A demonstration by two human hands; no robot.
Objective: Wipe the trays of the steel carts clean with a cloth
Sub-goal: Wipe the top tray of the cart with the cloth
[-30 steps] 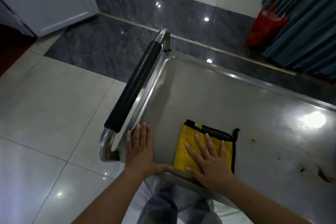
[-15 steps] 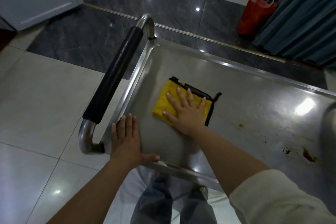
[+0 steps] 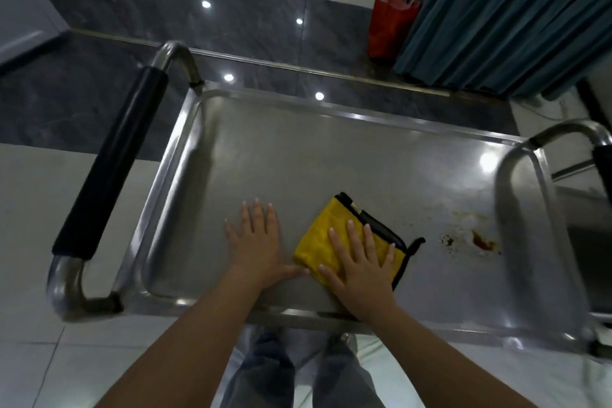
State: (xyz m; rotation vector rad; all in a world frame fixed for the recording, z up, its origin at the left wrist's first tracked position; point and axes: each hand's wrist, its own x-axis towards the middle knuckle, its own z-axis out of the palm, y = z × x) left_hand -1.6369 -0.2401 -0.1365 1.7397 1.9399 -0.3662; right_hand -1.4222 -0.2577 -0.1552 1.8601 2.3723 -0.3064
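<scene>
Polished floor tiles, pale and dark grey, surround 1 steel cart whose top tray (image 3: 331, 156) fills the view from above. Both hands lie flat on that tray near its front rim. Left hand (image 3: 256, 243) rests palm-down on bare steel, fingers straight and together, thumb stretched toward the cloth, holding nothing. Right hand (image 3: 361, 270) presses flat on the yellow cloth (image 3: 319, 242), fingers spread and straight, not curled round it.

1 cloth is in view, folded, with a black edge and a small loop at its corner, lying just beside the left hand's thumb. It looks soft, light and limp, so a flat palm on its middle should steer it best; pinched at an edge it would likely bunch or unfold. Smooth steel will probably let it slide easily.

Beyond the cloth, away from the left hand, sit brown stains (image 3: 482, 240) with fine specks, apart from the cloth and seemingly not yet wiped. Farther out are 2 handles: a black-padded handle (image 3: 112, 172) past the left hand and a second handle (image 3: 569, 132) beyond the stains. Behind the tray, 1 red bag (image 3: 390, 20) leans against teal curtains (image 3: 503, 10).
</scene>
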